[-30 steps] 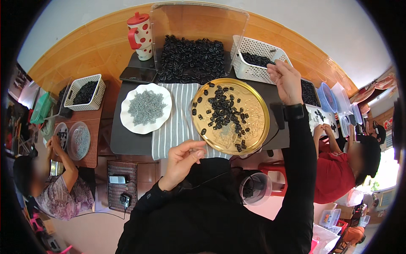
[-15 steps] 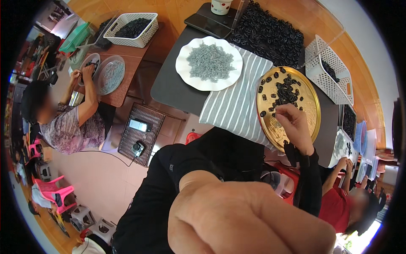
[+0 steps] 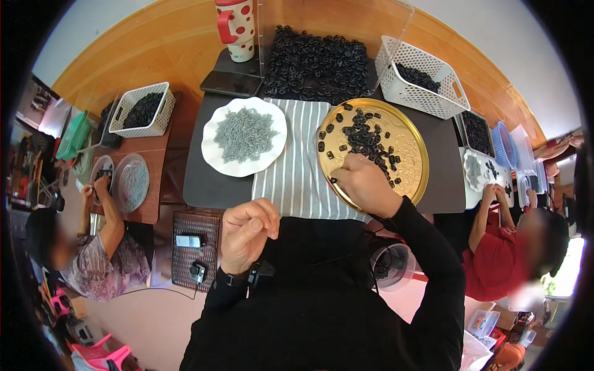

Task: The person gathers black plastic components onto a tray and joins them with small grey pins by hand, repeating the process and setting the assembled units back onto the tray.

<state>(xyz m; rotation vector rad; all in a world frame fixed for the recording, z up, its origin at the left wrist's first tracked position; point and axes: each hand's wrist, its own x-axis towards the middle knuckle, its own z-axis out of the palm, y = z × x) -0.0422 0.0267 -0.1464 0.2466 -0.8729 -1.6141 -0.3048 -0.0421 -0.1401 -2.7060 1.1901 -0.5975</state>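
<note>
Your right hand point(image 3: 365, 184) rests on the near edge of the gold round tray point(image 3: 416, 154), fingers curled down and bunched onto the tray surface. Whether they pinch a piece, you cannot tell; the back of the hand hides the tips.

The black ring-shaped pieces point(image 3: 365, 137) lie scattered across the gold tray, thickest just beyond your right hand toward the tray's middle, with a few strays along its left rim.

Your left hand point(image 3: 247, 232) hangs well short of the tray, on its near left side, above your dark clothing. Fingers are loosely curled toward the palm, thumb against the forefinger. Nothing visible in it. A dark band sits at that wrist.

Under the tray's left part: a grey-and-white striped cloth point(image 3: 297, 167), on a dark table point(image 3: 204, 179).

Left of the tray, touching the cloth: a white scalloped plate point(image 3: 210, 157) heaped with small grey pieces point(image 3: 244, 133).

Beyond the tray: a large heap of black rings point(image 3: 315, 62) in a clear-walled bin. To the right of that heap, a white lattice basket point(image 3: 427, 93) with more black pieces.

Beyond the plate: a white jug with red dots point(image 3: 237, 28), standing upright.

Far left of the tray, another person point(image 3: 102, 260) sits at a wooden table; far right, a person in red point(image 3: 495, 253).
</note>
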